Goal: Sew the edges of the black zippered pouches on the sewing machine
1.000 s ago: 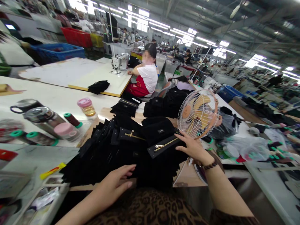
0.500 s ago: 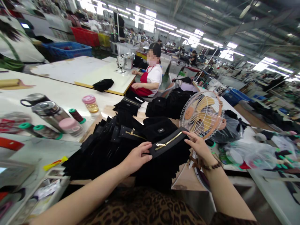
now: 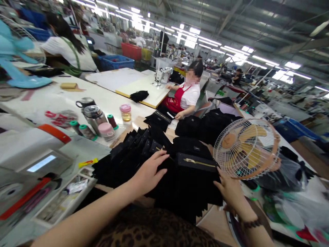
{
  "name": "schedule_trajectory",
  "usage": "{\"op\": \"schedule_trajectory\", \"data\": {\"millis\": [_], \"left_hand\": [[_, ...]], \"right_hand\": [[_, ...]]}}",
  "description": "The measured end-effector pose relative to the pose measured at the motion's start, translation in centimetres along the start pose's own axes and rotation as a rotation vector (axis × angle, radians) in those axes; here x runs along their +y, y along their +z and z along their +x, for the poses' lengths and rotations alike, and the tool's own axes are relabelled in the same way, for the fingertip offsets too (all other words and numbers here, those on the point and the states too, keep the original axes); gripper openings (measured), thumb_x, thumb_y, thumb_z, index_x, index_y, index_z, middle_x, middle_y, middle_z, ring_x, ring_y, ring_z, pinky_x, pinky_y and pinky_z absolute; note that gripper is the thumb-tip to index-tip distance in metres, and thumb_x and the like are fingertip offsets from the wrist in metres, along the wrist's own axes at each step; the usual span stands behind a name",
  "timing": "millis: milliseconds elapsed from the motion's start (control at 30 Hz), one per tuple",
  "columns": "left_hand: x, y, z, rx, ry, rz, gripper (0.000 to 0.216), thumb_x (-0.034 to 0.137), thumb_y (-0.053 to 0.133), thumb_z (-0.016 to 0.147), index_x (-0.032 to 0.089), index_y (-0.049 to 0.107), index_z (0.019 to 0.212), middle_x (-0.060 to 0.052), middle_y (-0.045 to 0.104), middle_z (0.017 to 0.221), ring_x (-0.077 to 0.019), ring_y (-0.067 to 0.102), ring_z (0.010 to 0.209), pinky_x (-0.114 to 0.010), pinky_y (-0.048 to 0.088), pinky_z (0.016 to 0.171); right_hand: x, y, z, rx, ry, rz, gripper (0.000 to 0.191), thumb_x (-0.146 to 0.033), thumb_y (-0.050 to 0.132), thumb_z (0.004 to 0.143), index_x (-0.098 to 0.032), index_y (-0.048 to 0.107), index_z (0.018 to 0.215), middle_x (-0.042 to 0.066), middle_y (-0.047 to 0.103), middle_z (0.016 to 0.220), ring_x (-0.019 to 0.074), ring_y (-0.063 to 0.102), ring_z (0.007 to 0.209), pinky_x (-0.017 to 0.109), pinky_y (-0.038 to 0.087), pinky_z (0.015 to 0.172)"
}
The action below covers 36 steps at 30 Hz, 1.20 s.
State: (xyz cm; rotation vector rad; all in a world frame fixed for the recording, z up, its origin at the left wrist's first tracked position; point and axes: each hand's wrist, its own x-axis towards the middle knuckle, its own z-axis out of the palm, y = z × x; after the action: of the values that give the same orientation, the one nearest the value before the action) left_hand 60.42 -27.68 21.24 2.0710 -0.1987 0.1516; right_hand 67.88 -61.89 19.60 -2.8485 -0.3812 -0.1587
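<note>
A black fabric piece with a gold zipper [image 3: 199, 162] lies on top of a stack of black cut pieces [image 3: 182, 192] in front of me. My right hand [image 3: 230, 188] rests at the right edge of the zippered piece, its thumb apart from the fingers and the fingertips on the cloth. My left hand [image 3: 150, 175] is over the fanned-out black pieces [image 3: 120, 161] on the left, fingers spread, with nothing visible in it. Just beyond its fingertips shows another short gold zipper [image 3: 159, 148]. Behind the zippered piece lies a black piece with a small label [image 3: 196, 149].
An orange caged fan [image 3: 245, 147] stands close to my right hand. Metal flasks [image 3: 95, 118], thread cones [image 3: 86, 131] and a pink-lidded jar [image 3: 125, 112] stand at left. A small parts tray [image 3: 68, 195] is near my left forearm. A co-worker [image 3: 186, 92] sits across the table.
My left hand has let go of the zippered piece and moved left over the fanned pieces. The zippered piece now lies flatter, and the view has swung left.
</note>
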Motion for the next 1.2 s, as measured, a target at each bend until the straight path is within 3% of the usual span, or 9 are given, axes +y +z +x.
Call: {"op": "schedule_trajectory", "data": {"millis": [133,200,333,433,600,700,867,1000,1200], "left_hand": [[-1.9,-2.0,-5.4,0.036,-0.137,0.118,0.031,0.020,0.044,0.080,0.017,0.058,0.108,-0.008,0.058,0.111,-0.0186,0.059,0.095,-0.033,0.051,0.084],[-2.5,-1.9,-6.8,0.065,-0.184,0.157,0.030,0.021,0.043,0.081,0.017,0.058,0.107,-0.008,0.057,0.112,-0.0194,0.059,0.095,-0.033,0.051,0.082],[-3.2,-0.8,-7.0,0.182,-0.169,0.282,0.034,0.021,0.045,0.079,0.017,0.056,0.111,-0.009,0.055,0.111,-0.0233,0.053,0.104,-0.041,0.045,0.091],[-3.4,-0.6,-6.6,0.256,-0.203,0.352,0.034,0.020,0.048,0.078,0.013,0.055,0.110,-0.010,0.054,0.103,-0.0245,0.052,0.099,-0.043,0.045,0.088],[-3.2,-0.2,-6.1,0.210,-0.239,0.338,0.022,0.016,0.052,0.077,0.014,0.058,0.098,-0.007,0.055,0.094,-0.0220,0.053,0.090,-0.040,0.047,0.081],[-2.7,0.3,-5.9,0.232,-0.190,0.273,0.022,0.015,0.050,0.078,0.016,0.055,0.100,-0.007,0.055,0.099,-0.0202,0.053,0.094,-0.036,0.046,0.085],[-2.9,-0.4,-6.7,0.329,-0.205,0.235,0.021,0.021,0.044,0.083,0.019,0.055,0.100,-0.006,0.054,0.101,-0.0195,0.054,0.095,-0.035,0.047,0.085],[-3.9,-1.2,-7.3,0.406,-0.241,0.272,0.028,0.023,0.044,0.083,0.017,0.053,0.108,-0.009,0.051,0.106,-0.0219,0.050,0.100,-0.038,0.044,0.089],[-4.2,-1.7,-5.6,0.308,-0.216,0.345,0.039,0.014,0.050,0.078,0.010,0.051,0.117,-0.013,0.050,0.109,-0.0255,0.045,0.100,-0.044,0.042,0.087]], "right_hand": [[-3.4,-1.2,-0.1,0.107,-0.052,-0.241,0.035,-0.031,0.039,0.082,-0.023,0.059,0.109,0.011,0.062,0.094,0.0275,0.062,0.078,0.043,0.051,0.068],[-6.7,-1.9,1.0,0.101,-0.299,-0.088,0.032,-0.028,0.038,0.086,-0.025,0.057,0.111,0.009,0.061,0.100,0.0237,0.060,0.088,0.039,0.050,0.077],[-13.7,-0.5,4.1,-0.093,-0.856,0.083,0.038,-0.012,0.038,0.085,-0.026,0.054,0.117,0.007,0.060,0.112,0.0193,0.054,0.103,0.038,0.046,0.088],[-16.8,1.7,6.0,-0.194,-1.054,0.010,0.041,-0.007,0.039,0.085,-0.022,0.050,0.121,0.006,0.056,0.121,0.0176,0.048,0.112,0.037,0.041,0.093],[-19.0,3.4,8.2,-0.285,-1.231,-0.123,0.042,-0.010,0.037,0.088,-0.022,0.042,0.127,0.005,0.047,0.130,0.0186,0.037,0.123,0.042,0.034,0.099],[-20.3,3.7,8.7,-0.265,-1.324,-0.159,0.040,-0.013,0.037,0.089,-0.023,0.041,0.127,0.007,0.052,0.123,0.0208,0.039,0.121,0.050,0.029,0.100],[-20.8,3.3,9.2,-0.138,-1.326,-0.186,0.020,-0.012,0.043,0.086,-0.022,0.060,0.085,0.004,0.060,0.094,0.0194,0.052,0.099,0.053,0.020,0.104],[-19.9,2.1,9.9,-0.048,-1.255,-0.124,0.023,-0.012,0.041,0.087,-0.020,0.058,0.074,0.006,0.054,0.121,0.0220,0.041,0.118,0.055,0.016,0.106],[-21.4,2.2,10.0,-0.156,-1.325,-0.163,0.023,-0.009,0.039,0.086,-0.019,0.058,0.077,0.001,0.039,0.138,0.0216,0.030,0.128,0.056,0.015,0.107]]}}
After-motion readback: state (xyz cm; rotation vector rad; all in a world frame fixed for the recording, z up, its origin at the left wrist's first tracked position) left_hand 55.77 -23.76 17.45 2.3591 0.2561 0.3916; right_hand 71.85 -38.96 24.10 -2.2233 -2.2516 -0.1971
